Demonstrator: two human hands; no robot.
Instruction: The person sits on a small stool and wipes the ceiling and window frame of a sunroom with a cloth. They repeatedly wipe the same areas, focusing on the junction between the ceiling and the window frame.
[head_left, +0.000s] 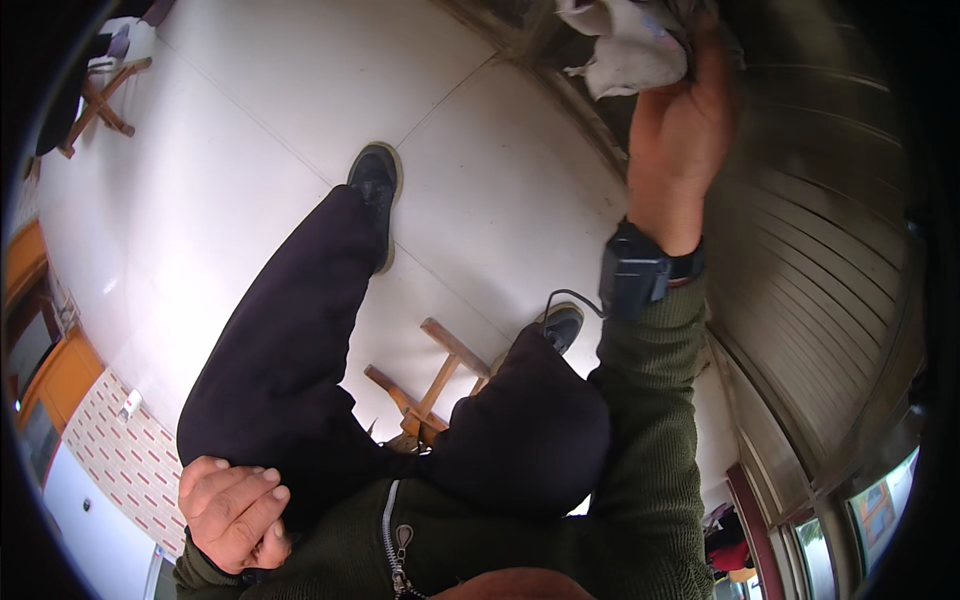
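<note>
My right hand (679, 142) is raised at the upper right, its fingers closed on a crumpled whitish cloth (637, 56) held against a dark slatted panel (810, 255). The cloth partly hides the fingers. A black device (634, 270) with a thin cable is strapped on that wrist. At the lower left my left hand (234, 514) rests by my thigh in dark trousers (277, 360), its fingers curled with nothing visible in them.
Beneath me a wooden folding stool (427, 397) stands on the pale tiled floor (480, 187). My shoes (373, 180) are on the floor. Another wooden folding stool (101, 105) is at the upper left. Windows (817, 547) show at the lower right.
</note>
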